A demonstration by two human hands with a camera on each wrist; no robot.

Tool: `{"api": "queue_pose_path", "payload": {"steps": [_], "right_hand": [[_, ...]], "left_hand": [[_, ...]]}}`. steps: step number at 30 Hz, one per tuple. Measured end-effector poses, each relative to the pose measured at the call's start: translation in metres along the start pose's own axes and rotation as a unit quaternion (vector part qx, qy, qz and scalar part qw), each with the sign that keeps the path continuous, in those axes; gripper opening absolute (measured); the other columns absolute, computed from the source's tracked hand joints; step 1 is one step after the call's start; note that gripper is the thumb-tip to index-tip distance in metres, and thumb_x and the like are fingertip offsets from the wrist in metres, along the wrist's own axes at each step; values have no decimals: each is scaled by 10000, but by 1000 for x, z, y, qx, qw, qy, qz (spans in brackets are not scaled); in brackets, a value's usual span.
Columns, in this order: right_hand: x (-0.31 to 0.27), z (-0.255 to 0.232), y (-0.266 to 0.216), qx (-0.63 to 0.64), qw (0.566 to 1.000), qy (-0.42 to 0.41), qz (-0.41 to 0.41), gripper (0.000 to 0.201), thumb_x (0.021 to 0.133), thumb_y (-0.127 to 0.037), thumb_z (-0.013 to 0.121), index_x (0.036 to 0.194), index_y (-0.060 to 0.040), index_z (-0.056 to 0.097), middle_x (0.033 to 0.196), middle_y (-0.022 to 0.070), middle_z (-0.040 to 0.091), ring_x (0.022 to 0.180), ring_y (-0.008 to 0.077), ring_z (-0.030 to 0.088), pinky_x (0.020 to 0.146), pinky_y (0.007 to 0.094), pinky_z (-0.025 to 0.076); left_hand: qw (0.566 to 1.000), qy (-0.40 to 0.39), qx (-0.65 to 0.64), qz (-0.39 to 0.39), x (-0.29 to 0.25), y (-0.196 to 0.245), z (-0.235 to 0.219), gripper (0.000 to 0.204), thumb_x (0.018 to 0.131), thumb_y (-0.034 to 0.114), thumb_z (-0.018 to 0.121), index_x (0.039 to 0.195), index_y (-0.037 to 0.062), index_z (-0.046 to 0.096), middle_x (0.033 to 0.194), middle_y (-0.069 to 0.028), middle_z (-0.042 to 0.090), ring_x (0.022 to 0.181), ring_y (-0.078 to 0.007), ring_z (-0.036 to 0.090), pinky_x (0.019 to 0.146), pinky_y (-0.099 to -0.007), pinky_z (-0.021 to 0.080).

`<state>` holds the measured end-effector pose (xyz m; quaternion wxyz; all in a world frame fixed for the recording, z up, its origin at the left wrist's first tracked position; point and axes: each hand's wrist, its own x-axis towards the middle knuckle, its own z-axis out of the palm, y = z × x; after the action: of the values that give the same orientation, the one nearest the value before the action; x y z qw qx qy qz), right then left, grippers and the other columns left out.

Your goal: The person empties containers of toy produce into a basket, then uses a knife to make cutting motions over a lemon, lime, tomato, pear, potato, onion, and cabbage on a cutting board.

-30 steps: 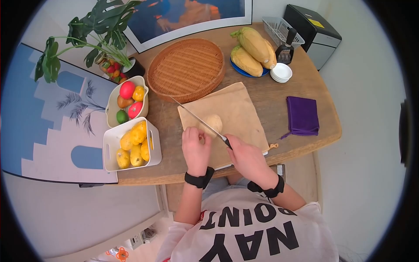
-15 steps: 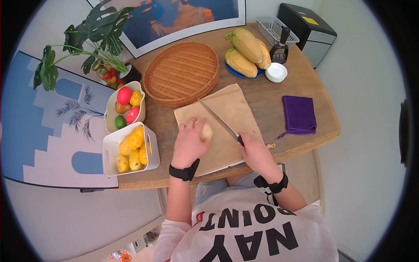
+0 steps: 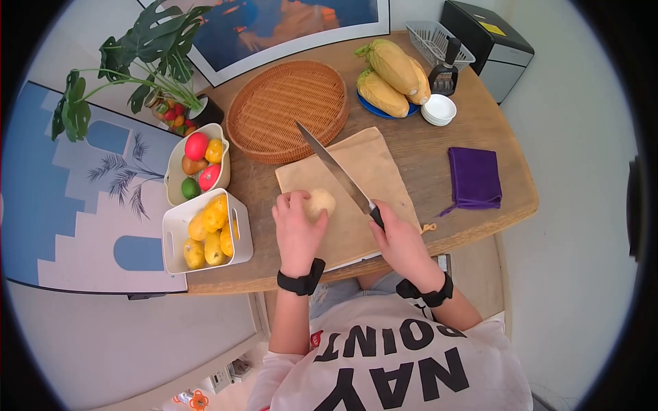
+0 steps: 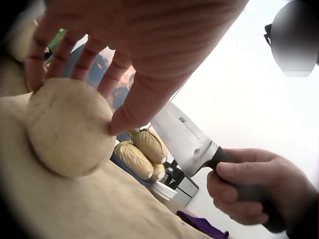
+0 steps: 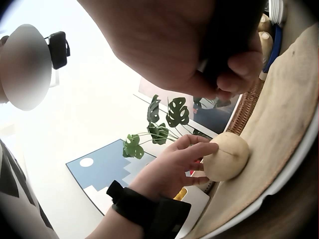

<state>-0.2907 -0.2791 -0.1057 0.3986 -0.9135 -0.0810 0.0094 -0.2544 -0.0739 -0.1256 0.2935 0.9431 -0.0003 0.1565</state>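
Note:
A round, pale beige vegetable (image 3: 321, 204) rests on a tan cloth (image 3: 373, 168) in front of the person. My left hand (image 3: 296, 229) grips it from its left and near side, thumb and fingertips on its skin, as the left wrist view shows. A thin dark line runs across the vegetable (image 5: 228, 157) in the right wrist view. My right hand (image 3: 403, 248) holds a kitchen knife (image 3: 336, 168) by its black handle. The blade slants up and leftward over the cloth, apart from the vegetable, its tip overlapping the edge of the wicker tray in the head view.
Beyond the cloth lies the round wicker tray (image 3: 288, 109). Two baskets stand on the left: a cream one (image 3: 173, 168) with mixed fruit, a white one (image 3: 240, 257) with yellow fruit. Husked corn (image 3: 391, 72), white bowls (image 3: 439, 113) and a purple cloth (image 3: 474, 179) are on the right.
The knife was over the vegetable, then moved off to the right and now points more steeply up. My left hand took hold of the vegetable and shifted it slightly left.

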Motion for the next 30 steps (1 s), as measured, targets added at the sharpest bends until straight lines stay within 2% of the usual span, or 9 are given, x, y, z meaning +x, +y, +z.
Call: {"api": "queue_pose_path", "payload": {"steps": [1, 4, 10, 13, 18, 22, 25, 28, 30], "right_hand": [[0, 1, -1, 15, 999, 31, -22, 350, 999, -149, 576, 1313, -19, 494, 985, 247, 693, 900, 432, 681, 737, 518, 532], [4, 22, 22, -9, 998, -53, -32, 359, 1005, -165, 576, 1330, -36, 496, 984, 254, 688, 878, 436, 678, 735, 522, 529], [-1, 10, 8, 50, 999, -8, 14, 343, 1003, -193, 587, 1294, -29, 508, 902, 255, 684, 861, 454, 670, 732, 540, 517], [4, 11, 8, 46, 999, 7, -12, 337, 1006, -199, 586, 1289, -32, 512, 871, 250, 685, 847, 458, 669, 722, 540, 516], [9, 7, 6, 12, 999, -52, 0, 323, 1010, -203, 582, 1279, -39, 515, 875, 238, 690, 836, 447, 672, 707, 537, 518], [4, 1, -13, 15, 1000, 3, -14, 288, 1005, -190, 582, 1239, -35, 520, 859, 223, 689, 827, 434, 677, 692, 531, 521], [8, 20, 5, -40, 997, -30, -55, 252, 1000, -174, 581, 1210, -49, 522, 837, 210, 683, 801, 429, 678, 672, 527, 519], [8, 17, 4, -14, 998, -61, -11, 292, 999, -158, 598, 1264, -66, 518, 869, 253, 661, 824, 453, 661, 692, 523, 505], [4, 8, -8, -7, 998, -57, -5, 264, 991, -156, 589, 1220, -49, 515, 851, 232, 669, 800, 436, 670, 672, 525, 514]], "left_hand": [[1000, 1, -1, -3, 0, -1, 1, 439, 764, 145, 821, 1141, 85, 604, 1184, -151, 562, 1119, -382, 530, 949, -459, 479], [1000, 2, -8, -11, 1, -1, 2, 421, 783, 146, 819, 1141, 83, 607, 1176, -145, 565, 1115, -374, 536, 942, -454, 483], [999, 20, -47, 7, -1, -12, 4, 354, 823, 117, 802, 1127, 72, 626, 1136, -126, 583, 1058, -332, 558, 903, -420, 486], [998, 21, -56, 8, 0, -13, 8, 334, 828, 101, 796, 1117, 67, 633, 1122, -115, 587, 1018, -310, 565, 873, -403, 491], [998, 26, -61, 11, -1, -14, 7, 325, 827, 93, 793, 1109, 65, 633, 1102, -103, 587, 996, -299, 563, 852, -398, 492], [997, 34, -71, -11, -5, -11, 8, 320, 813, 83, 771, 1095, 60, 622, 1110, -123, 578, 1027, -334, 557, 881, -419, 485], [997, 38, -63, -27, -9, -5, 8, 330, 802, 84, 751, 1100, 63, 610, 1146, -165, 566, 1097, -390, 549, 947, -466, 479], [996, 48, -63, -29, -9, -4, 9, 337, 792, 79, 737, 1102, 65, 604, 1147, -167, 556, 1100, -391, 547, 945, -472, 480], [996, 46, -66, -30, -13, -7, 8, 340, 789, 77, 728, 1104, 67, 603, 1148, -168, 550, 1100, -392, 546, 943, -474, 480]]}}
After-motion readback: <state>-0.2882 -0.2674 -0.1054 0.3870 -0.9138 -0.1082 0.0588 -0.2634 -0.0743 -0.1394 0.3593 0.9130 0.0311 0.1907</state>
